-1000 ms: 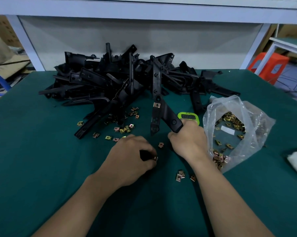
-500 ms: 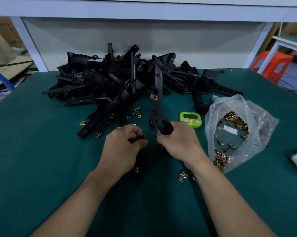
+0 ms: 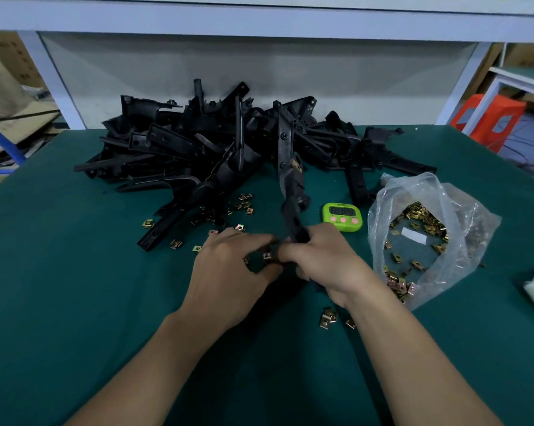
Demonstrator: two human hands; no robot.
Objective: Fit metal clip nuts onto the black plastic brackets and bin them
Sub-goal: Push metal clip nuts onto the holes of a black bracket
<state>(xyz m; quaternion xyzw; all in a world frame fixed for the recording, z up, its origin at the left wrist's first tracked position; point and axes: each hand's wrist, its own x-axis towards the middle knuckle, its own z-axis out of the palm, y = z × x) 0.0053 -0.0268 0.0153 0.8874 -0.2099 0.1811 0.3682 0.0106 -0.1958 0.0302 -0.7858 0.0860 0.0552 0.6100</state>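
At the centre of the green table mat [image 3: 75, 302], your right hand [image 3: 324, 262] curls round the lower end of a black bracket [image 3: 292, 192], which stands up and leans away toward 12 o'clock with a clip nut [image 3: 296, 163] already seated partway up it. Your left hand [image 3: 229, 272] meets that lower end from 9 o'clock with its fingers bent; a small nut [image 3: 268, 256] shows between them, but the blur hides whether you pinch it. The pile of brackets [image 3: 198, 149] fills the far edge from 10 to 1 o'clock, against the white frame, and loose clip nuts [image 3: 244, 204] lie scattered just in front of it. At 3 o'clock the open plastic bag [image 3: 428, 235] of nuts sits near your right wrist, with the green timer [image 3: 342, 216] between bag and bracket. Bare mat stretches wide at 8 and 9 o'clock and toward you at 6. The timer's digits are too blurred to read, and the white label [image 3: 414, 235] in the bag shows no legible writing.
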